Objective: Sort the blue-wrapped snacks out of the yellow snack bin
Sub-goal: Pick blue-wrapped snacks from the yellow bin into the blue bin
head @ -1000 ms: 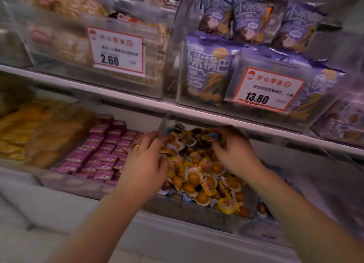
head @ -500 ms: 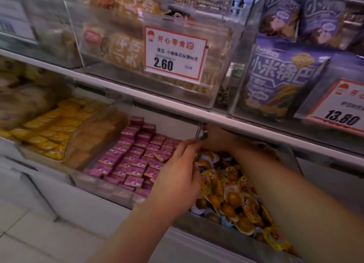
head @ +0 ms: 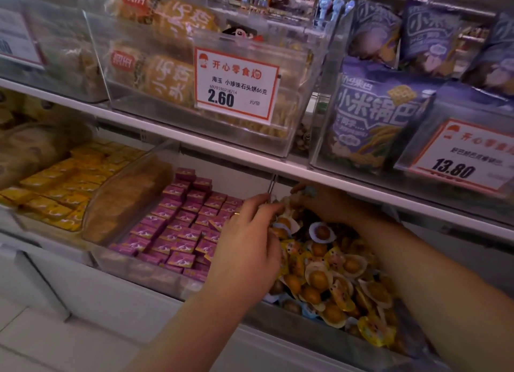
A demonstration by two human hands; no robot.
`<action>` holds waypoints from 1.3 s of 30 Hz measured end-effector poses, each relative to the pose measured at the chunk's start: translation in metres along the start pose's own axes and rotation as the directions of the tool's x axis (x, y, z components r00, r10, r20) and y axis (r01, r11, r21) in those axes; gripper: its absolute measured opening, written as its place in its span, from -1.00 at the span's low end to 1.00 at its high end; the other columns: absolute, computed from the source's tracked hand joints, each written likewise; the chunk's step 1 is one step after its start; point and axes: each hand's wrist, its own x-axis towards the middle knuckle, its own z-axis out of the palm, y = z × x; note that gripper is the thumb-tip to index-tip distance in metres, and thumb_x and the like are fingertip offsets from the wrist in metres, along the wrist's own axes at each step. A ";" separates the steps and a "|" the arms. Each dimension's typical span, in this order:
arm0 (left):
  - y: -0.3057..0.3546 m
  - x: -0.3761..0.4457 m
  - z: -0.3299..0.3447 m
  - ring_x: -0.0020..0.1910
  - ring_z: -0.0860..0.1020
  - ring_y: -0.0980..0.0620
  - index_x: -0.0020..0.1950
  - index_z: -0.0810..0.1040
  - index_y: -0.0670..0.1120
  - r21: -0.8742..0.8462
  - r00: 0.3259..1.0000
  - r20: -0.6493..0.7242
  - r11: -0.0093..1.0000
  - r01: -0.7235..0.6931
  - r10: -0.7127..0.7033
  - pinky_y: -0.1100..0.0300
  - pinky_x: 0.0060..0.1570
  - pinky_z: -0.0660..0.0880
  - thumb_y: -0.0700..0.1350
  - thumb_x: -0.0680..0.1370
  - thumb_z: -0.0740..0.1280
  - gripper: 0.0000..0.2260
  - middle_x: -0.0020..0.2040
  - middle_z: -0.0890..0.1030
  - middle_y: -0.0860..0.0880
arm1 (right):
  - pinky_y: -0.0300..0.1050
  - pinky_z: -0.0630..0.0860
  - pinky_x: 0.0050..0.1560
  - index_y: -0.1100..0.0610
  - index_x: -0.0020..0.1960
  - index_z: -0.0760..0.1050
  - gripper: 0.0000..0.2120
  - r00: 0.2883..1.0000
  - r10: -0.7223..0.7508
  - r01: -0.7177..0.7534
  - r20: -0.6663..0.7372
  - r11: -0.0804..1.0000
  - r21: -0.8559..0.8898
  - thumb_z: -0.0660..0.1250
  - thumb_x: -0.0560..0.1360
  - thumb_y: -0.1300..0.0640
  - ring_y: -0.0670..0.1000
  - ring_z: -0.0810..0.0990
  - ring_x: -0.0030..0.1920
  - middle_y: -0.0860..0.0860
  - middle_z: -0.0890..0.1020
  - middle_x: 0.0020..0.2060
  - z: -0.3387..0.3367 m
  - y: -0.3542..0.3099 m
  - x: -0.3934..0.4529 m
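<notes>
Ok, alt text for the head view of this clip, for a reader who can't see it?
Two bare hands reach into a clear bin of yellow-wrapped round snacks on a lower shop shelf: the left hand over its near left side, the right hand at the back. Purple packets fill the bin beside it.

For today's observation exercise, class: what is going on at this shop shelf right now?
A person is digging through a clear bin of small yellow-wrapped round snacks on the lower shelf. The left hand rests on the pile near the bin's left edge. The right hand reaches to the back under the upper shelf, something blue at its fingertips. Its grip is too shadowed to judge.
</notes>
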 end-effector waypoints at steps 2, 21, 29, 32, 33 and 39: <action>0.008 -0.001 0.001 0.26 0.47 0.05 0.30 0.50 0.03 -0.019 0.998 -0.053 0.999 -0.028 0.027 -0.02 0.18 0.50 -0.12 0.53 0.16 -0.64 0.36 0.43 0.08 | -0.23 0.57 0.03 -0.02 0.16 0.57 -0.84 0.995 0.093 -0.101 0.043 0.961 0.257 0.33 0.59 0.04 -0.06 0.62 0.00 0.01 0.66 0.09 -0.016 0.009 -0.024; 0.070 -0.001 0.041 0.07 0.67 -0.09 0.20 0.62 -0.10 -0.716 0.571 0.689 -0.298 0.631 -0.448 0.01 0.00 0.56 0.14 0.63 0.23 -0.63 0.10 0.70 -0.16 | -0.23 0.34 0.32 -0.18 0.34 0.46 -0.65 0.974 -0.055 0.099 -0.221 0.975 0.197 0.08 0.63 -0.17 -0.21 0.45 0.29 -0.19 0.55 0.26 0.021 -0.078 -0.172; 0.052 0.013 0.013 -0.56 0.44 0.04 0.09 0.57 -0.22 -0.756 0.529 0.614 -0.245 0.607 -0.586 0.30 -0.67 0.24 -0.18 0.58 0.31 -0.85 -0.33 0.59 -0.16 | -0.06 0.49 0.18 -0.09 0.15 0.58 -0.77 0.947 0.247 -0.210 -0.206 0.960 0.186 0.28 0.55 -0.08 0.01 0.58 0.17 -0.03 0.65 0.11 -0.006 -0.019 -0.115; 0.051 0.013 0.011 -0.53 0.42 0.05 0.12 0.55 -0.21 -0.739 0.520 0.634 -0.251 0.625 -0.573 0.30 -0.68 0.22 -0.19 0.56 0.32 -0.83 -0.21 0.55 -0.17 | 0.06 0.40 0.36 -0.07 0.51 0.25 -0.35 0.973 0.226 -0.206 0.047 0.941 -0.268 0.21 0.50 -0.30 0.15 0.38 0.41 0.07 0.41 0.43 -0.002 0.005 -0.094; 0.051 0.014 0.010 -0.51 0.44 0.04 0.11 0.56 -0.22 -0.736 0.519 0.639 -0.257 0.626 -0.568 0.30 -0.68 0.23 -0.19 0.55 0.33 -0.83 -0.19 0.56 -0.18 | 0.09 0.38 0.38 -0.11 0.55 0.16 -0.27 0.970 0.232 -0.200 0.074 0.933 -0.301 0.18 0.46 -0.37 0.17 0.34 0.44 0.06 0.37 0.47 -0.001 0.006 -0.089; 0.050 0.012 0.005 -0.49 0.57 0.00 0.18 0.56 -0.26 -0.734 0.521 0.652 -0.289 0.614 -0.551 0.28 -0.64 0.36 -0.19 0.53 0.36 -0.74 -0.23 0.64 -0.20 | -0.20 0.40 0.05 -0.08 0.35 0.46 -0.58 1.000 0.001 0.000 0.004 0.928 -0.372 0.27 0.52 -0.17 0.03 0.53 0.22 -0.01 0.59 0.23 0.005 0.005 -0.067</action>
